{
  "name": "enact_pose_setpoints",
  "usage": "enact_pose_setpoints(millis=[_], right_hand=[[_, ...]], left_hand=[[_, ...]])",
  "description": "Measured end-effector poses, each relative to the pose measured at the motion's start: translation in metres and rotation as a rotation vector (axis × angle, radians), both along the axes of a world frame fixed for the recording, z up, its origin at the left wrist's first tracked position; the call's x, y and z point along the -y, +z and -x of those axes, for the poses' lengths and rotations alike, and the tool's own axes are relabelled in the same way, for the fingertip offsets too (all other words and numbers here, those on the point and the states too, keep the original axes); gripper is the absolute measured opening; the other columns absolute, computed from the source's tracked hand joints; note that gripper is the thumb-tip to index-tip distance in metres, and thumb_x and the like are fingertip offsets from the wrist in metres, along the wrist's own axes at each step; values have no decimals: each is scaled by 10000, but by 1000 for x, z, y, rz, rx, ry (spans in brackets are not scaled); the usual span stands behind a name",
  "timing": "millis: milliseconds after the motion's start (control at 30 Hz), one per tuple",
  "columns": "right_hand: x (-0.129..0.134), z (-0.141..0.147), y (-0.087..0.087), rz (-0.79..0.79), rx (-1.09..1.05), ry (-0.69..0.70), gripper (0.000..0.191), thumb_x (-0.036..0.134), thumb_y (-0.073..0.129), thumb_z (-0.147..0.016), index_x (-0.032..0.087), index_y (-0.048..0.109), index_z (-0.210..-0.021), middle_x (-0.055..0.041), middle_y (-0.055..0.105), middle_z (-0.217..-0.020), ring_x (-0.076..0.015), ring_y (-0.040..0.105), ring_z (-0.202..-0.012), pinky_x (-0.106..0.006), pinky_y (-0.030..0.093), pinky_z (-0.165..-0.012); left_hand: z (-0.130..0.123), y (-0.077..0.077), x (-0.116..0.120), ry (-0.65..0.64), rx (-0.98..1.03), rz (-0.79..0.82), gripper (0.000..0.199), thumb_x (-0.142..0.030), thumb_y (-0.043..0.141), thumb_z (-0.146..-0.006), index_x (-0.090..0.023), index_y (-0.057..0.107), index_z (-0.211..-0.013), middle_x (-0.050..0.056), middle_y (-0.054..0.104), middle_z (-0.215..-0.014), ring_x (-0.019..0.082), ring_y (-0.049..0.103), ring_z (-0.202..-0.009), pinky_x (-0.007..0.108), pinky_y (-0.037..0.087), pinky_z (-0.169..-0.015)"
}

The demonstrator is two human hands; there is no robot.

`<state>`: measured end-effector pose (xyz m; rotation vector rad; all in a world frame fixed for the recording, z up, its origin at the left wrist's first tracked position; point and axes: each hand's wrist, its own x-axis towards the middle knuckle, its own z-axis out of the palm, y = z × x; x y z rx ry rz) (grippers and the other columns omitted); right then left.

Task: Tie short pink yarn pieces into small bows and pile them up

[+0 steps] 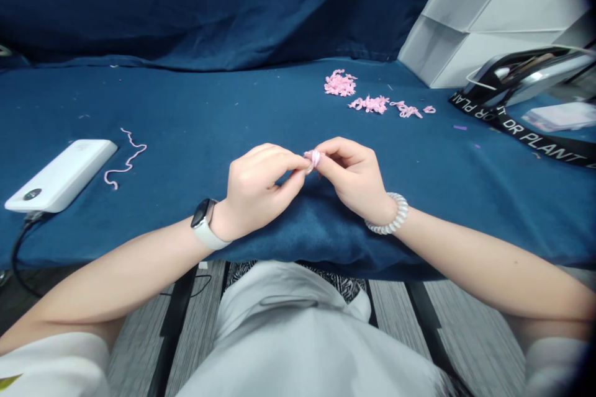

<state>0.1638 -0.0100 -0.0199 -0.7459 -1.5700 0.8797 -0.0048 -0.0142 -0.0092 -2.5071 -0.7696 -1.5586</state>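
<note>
My left hand (263, 183) and my right hand (351, 173) meet fingertip to fingertip over the front part of the blue cloth. Pinched between them is a small looped bit of pink yarn (315, 159). It wraps round or lies against the fingertips of my right hand; which of the two I cannot tell. The thumb and forefinger of my left hand close at its left side. Several small pink yarn pieces lie in a heap (339, 83) and a smaller pile (371, 104) farther back. A loose pink strand (125, 161) rests at the left.
A white power bank (63, 175) with a black cable (21, 248) lies at the left. White boxes (493, 18) stand at the back right. Before them are a black lettered strap (526, 130) and a pale flat packet (561, 116). A dark blue curtain hangs behind.
</note>
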Motion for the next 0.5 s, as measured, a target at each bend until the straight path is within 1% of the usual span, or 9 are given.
enact_pose_setpoints(millis=[100, 200, 267, 333, 400, 500], right_hand=[[-3, -1, -1, 68, -39, 36, 135, 294, 670, -814, 169, 662, -765, 0, 647, -713, -79, 566, -628, -211, 468, -598], [-7, -2, -4, 156, -82, 117, 165, 323, 698, -789, 164, 660, -766, 4, 636, -699, -70, 536, -593, -200, 448, -558], [-9, -3, -6, 204, -116, 188, 172, 329, 708, -782, 163, 664, -784, 2, 642, -722, -70, 544, -613, -194, 452, -566], [-10, -3, -8, 247, -142, 246, 173, 331, 707, -784, 162, 668, -796, -3, 648, -741, -74, 558, -645, -191, 459, -581], [-10, -4, -9, 279, -152, 275, 175, 331, 711, -781, 161, 672, -788, -5, 649, -746, -74, 552, -651, -191, 455, -585], [-9, -5, -9, 303, -161, 291, 164, 319, 728, -762, 161, 684, -776, -4, 652, -745, -69, 531, -635, -194, 443, -589]], left_hand=[[1, 1, 0, -8, -38, -42, 114, -94, 620, -773, -176, 653, -844, 13, 699, -771, 120, 652, -733, 250, 507, -731], [2, 5, 2, 22, -13, -22, 68, -139, 620, -770, -175, 639, -825, 16, 695, -764, 123, 633, -682, 256, 508, -670], [3, 7, 4, 68, 36, 61, 36, -181, 616, -776, -171, 625, -810, 18, 687, -758, 113, 611, -639, 234, 495, -595], [3, 10, 6, 97, 72, 163, 58, -206, 612, -789, -166, 630, -827, 21, 689, -778, 103, 607, -633, 209, 484, -556], [3, 12, 6, 77, 78, 240, 76, -213, 610, -803, -163, 652, -843, 21, 693, -783, 99, 612, -639, 193, 477, -547], [2, 14, 6, 4, 70, 345, 96, -211, 604, -819, -152, 680, -815, 18, 690, -741, 92, 603, -608, 174, 445, -503]])
